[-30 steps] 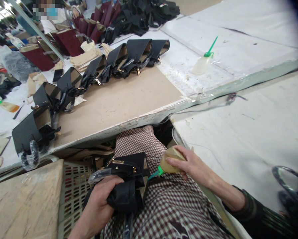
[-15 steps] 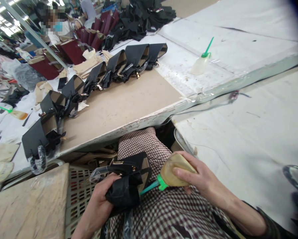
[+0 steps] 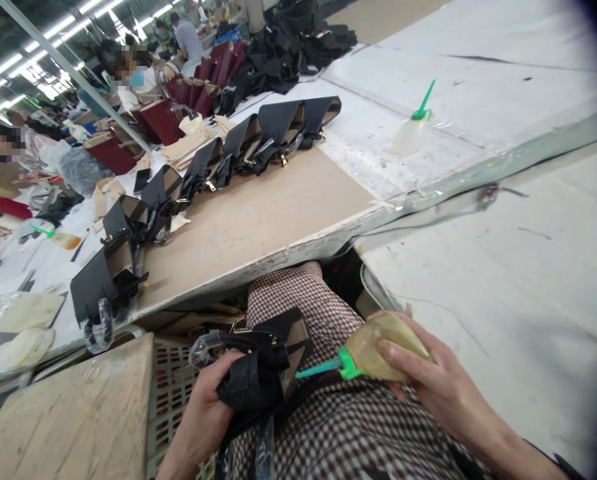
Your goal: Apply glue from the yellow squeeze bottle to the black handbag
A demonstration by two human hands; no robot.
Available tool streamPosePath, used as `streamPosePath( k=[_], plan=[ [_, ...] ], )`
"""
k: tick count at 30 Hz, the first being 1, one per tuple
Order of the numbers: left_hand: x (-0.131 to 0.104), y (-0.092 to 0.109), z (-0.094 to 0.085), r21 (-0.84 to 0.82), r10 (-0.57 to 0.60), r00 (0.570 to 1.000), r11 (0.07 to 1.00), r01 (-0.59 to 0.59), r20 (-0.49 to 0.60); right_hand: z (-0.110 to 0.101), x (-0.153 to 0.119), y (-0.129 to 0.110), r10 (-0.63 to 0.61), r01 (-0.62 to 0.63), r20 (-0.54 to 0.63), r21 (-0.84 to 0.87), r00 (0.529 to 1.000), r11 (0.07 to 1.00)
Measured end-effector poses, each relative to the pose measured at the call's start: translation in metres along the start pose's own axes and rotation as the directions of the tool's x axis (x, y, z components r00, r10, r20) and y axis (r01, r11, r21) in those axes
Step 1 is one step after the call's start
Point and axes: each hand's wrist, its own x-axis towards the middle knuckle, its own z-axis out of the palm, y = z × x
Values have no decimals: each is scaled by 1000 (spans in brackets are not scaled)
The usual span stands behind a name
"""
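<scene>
My left hand [image 3: 211,393] is closed on a black handbag [image 3: 258,373], gripping its bunched lining over my lap. The bag has gold-coloured metal parts, a plastic-wrapped handle and a tan inner side facing right. In my right hand [image 3: 418,363] is a squeeze bottle [image 3: 386,347] of yellowish liquid, tipped on its side. Its green cap and long thin nozzle point left, with the tip close to the bag's open edge; whether it touches cannot be made out. A checked apron [image 3: 303,293] lies beneath both.
A row of similar black bags [image 3: 208,163] lines the tan board [image 3: 258,213]. Another green-nozzled bottle [image 3: 411,133] stands on the white table. At lower left are a worn board [image 3: 73,413] and a plastic crate [image 3: 171,380]. A co-worker [image 3: 143,80] sits across the table.
My right hand has drawn the bottle to the right, and its nozzle lies more level, farther from the bunched lining. My left hand still holds the bag. The whole view has shifted slightly.
</scene>
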Motion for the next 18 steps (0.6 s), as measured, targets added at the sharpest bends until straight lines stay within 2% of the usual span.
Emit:
streamPosePath(
  k=[4,8,14,18],
  plan=[
    [1,2,1,-17,-13,1000,1000,13,-16,5,1,0,-1,3,10,-126,1000,992],
    [2,4,2,-12,-10,999,1000,9,-38,12,1,2,10,-6,49,-76,999,997],
    [1,0,1,-13,8,999,1000,-8,-45,20,-3,9,76,-83,48,161,996,983],
    [0,0,1,-35,-26,998,999,25,-52,18,-2,9,204,-192,23,446,979,874]
  ],
)
